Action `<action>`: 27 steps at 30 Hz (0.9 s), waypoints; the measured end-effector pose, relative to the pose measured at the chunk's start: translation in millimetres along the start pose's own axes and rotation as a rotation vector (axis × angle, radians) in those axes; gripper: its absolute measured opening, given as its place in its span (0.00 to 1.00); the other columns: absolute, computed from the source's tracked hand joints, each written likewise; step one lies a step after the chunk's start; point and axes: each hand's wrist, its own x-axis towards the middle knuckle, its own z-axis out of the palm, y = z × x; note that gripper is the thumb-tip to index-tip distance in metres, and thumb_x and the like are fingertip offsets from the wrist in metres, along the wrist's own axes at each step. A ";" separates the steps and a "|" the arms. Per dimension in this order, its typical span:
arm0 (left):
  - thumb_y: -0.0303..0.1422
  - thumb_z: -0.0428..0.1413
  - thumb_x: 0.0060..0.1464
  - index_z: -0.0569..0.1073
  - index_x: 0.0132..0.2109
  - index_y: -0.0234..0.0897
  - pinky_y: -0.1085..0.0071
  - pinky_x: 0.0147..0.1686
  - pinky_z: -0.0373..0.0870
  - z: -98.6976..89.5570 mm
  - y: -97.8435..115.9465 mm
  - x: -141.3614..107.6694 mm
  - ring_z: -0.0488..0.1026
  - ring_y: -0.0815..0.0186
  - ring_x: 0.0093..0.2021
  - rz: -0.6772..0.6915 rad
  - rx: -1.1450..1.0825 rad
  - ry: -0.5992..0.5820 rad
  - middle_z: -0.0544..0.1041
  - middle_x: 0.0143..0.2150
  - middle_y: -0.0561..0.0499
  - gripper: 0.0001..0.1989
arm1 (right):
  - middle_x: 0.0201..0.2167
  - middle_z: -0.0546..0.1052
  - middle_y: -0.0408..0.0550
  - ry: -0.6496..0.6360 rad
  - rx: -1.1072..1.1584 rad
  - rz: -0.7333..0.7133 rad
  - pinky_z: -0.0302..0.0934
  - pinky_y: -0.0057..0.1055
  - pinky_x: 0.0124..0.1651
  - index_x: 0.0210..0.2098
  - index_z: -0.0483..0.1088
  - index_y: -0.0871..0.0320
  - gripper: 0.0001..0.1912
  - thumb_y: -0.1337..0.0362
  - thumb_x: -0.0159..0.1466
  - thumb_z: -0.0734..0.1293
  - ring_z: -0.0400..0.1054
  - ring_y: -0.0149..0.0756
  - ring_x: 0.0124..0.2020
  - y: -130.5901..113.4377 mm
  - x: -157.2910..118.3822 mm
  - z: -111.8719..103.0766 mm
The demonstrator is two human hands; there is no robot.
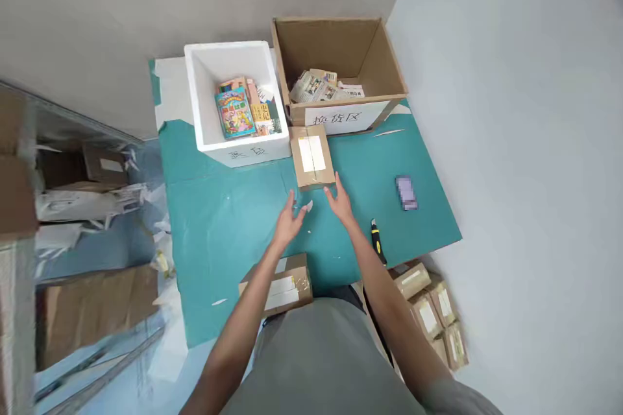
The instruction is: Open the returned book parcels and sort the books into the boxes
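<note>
A closed brown carton (312,157) with a white label lies on the green tabletop (228,207), against the large open box behind it. My right hand (339,201) is at the carton's near right corner, thumb and fingers apart. Left of it, my left hand (289,223) hovers over the table with its fingers apart, and a small white scrap (309,205) shows at its fingertip. Whether the scrap is held or merely behind the finger, I cannot tell. A second labelled carton (298,272) lies at the table's near edge, partly behind my left forearm.
A white foam box (200,104) holds books; the large cardboard box (394,65) beside it holds printed items. A black and yellow cutter (377,241) and a phone (406,192) lie right. Several parcels (428,318) sit below the right edge, and shelving stands left.
</note>
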 end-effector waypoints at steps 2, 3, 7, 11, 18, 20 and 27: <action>0.60 0.53 0.65 0.56 0.78 0.31 0.49 0.73 0.62 -34.8 -21.6 -29.0 0.66 0.45 0.74 0.005 0.063 0.127 0.64 0.75 0.31 0.48 | 0.77 0.59 0.63 0.080 -0.144 0.103 0.52 0.46 0.76 0.79 0.49 0.64 0.48 0.36 0.73 0.53 0.54 0.49 0.77 29.7 -34.7 -21.3; 0.60 0.53 0.65 0.57 0.78 0.32 0.48 0.74 0.59 -51.0 -32.5 -45.1 0.63 0.45 0.75 -0.003 0.091 0.176 0.63 0.76 0.32 0.47 | 0.77 0.58 0.66 0.134 -0.226 0.171 0.50 0.51 0.77 0.77 0.52 0.67 0.49 0.35 0.72 0.54 0.51 0.53 0.78 44.6 -53.6 -31.7; 0.61 0.51 0.66 0.58 0.78 0.31 0.49 0.77 0.51 -96.9 -78.9 -121.1 0.56 0.46 0.78 -0.110 0.164 0.333 0.59 0.78 0.33 0.47 | 0.77 0.53 0.76 0.223 -0.426 0.491 0.52 0.61 0.74 0.75 0.54 0.73 0.53 0.35 0.69 0.57 0.49 0.67 0.77 98.0 -140.7 -65.1; 0.65 0.48 0.64 0.51 0.79 0.28 0.49 0.78 0.46 -99.8 -121.6 -191.0 0.50 0.46 0.80 -0.301 0.068 0.300 0.52 0.80 0.31 0.53 | 0.72 0.64 0.73 0.141 -0.345 0.517 0.62 0.56 0.69 0.70 0.65 0.69 0.42 0.45 0.67 0.56 0.62 0.65 0.71 117.0 -207.4 -74.6; 0.67 0.54 0.59 0.35 0.82 0.38 0.53 0.80 0.38 -50.5 -140.0 -231.6 0.40 0.48 0.82 -0.351 -0.226 0.219 0.42 0.83 0.36 0.61 | 0.54 0.79 0.74 0.165 -0.257 0.484 0.69 0.52 0.60 0.60 0.73 0.71 0.36 0.54 0.59 0.61 0.76 0.58 0.55 62.1 -214.1 -41.7; 0.66 0.56 0.59 0.30 0.81 0.36 0.52 0.79 0.35 -42.0 -139.0 -232.7 0.35 0.48 0.82 -0.278 -0.226 0.176 0.36 0.83 0.34 0.64 | 0.54 0.80 0.72 0.179 -0.111 0.486 0.70 0.49 0.57 0.59 0.73 0.70 0.35 0.53 0.58 0.63 0.77 0.53 0.51 38.6 -209.8 -34.0; 0.64 0.60 0.57 0.33 0.81 0.36 0.39 0.77 0.36 -58.6 -148.8 -243.7 0.26 0.40 0.82 0.045 0.025 0.016 0.25 0.82 0.32 0.65 | 0.48 0.83 0.56 -0.242 0.261 0.249 0.74 0.38 0.44 0.60 0.72 0.58 0.30 0.45 0.68 0.62 0.78 0.41 0.38 -53.1 -221.0 -28.4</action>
